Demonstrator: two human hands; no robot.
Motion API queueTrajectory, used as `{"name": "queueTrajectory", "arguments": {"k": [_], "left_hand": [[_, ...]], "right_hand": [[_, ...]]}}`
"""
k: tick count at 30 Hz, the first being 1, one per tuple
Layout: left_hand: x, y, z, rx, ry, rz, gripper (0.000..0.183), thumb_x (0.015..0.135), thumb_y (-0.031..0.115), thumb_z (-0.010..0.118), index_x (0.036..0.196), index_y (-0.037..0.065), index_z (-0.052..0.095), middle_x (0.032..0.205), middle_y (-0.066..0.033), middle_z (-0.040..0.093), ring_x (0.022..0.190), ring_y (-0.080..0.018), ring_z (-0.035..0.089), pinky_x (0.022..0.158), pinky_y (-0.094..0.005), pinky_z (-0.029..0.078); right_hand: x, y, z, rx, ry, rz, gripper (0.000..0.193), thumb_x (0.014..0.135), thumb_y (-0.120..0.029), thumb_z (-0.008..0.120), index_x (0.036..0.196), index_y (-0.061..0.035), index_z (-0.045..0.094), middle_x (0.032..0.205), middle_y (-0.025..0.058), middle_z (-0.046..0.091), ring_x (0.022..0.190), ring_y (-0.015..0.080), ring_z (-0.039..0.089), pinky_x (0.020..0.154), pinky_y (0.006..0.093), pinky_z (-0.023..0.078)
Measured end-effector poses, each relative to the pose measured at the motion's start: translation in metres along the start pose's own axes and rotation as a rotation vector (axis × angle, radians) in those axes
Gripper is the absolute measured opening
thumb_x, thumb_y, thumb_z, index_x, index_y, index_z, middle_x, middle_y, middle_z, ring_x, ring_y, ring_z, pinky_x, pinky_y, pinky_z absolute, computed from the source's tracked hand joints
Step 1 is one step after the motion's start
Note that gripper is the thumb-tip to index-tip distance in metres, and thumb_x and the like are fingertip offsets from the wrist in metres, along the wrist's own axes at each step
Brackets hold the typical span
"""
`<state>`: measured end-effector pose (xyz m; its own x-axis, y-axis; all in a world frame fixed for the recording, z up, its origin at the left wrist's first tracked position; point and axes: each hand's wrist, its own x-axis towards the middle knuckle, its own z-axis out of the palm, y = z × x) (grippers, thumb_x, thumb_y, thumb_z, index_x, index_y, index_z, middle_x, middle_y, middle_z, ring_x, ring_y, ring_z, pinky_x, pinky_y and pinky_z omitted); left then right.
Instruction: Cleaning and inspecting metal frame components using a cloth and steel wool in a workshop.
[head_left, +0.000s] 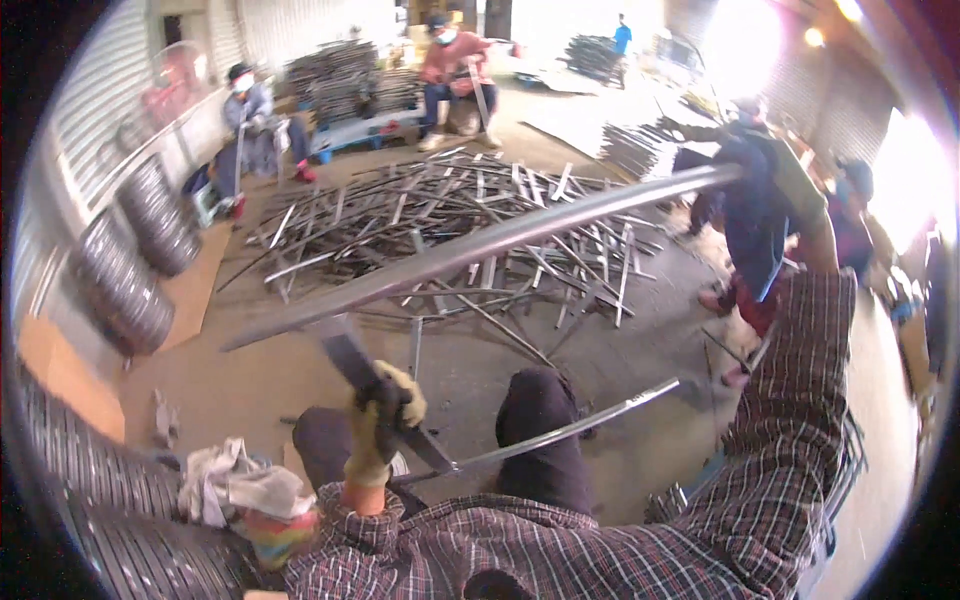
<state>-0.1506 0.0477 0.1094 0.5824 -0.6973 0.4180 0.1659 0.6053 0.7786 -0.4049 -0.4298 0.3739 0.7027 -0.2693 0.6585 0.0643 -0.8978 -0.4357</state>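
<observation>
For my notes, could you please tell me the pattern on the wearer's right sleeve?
The right sleeve is dark with a pale check, in the head view.

A heap of metal bars [440, 205] marks a workshop.

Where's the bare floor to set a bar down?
Bare floor shows left of the left hand, between cardboard and rag; another patch, beside the shiny bar, lies between the right knee and checked sleeve. The metal pile ahead is crowded.
</observation>
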Motion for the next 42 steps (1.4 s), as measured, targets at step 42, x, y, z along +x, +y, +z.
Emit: {"name": "queueTrajectory", "arguments": {"k": [42], "left_hand": [[-0.007,-0.019,0.063,1.124,-0.203,0.029,0.037,0.085,0.016,0.061,0.118,0.001,0.056,0.108,-0.0201,0.058,0.106,-0.0376,0.054,0.091,-0.0497,0.041]], "right_hand": [[0.006,-0.323,0.242,-0.32,-0.264,-0.952,0.025,0.067,-0.025,0.065,0.087,-0.0094,0.066,0.079,0.0099,0.067,0.072,0.029,0.066,0.062,0.0442,0.051]]}}
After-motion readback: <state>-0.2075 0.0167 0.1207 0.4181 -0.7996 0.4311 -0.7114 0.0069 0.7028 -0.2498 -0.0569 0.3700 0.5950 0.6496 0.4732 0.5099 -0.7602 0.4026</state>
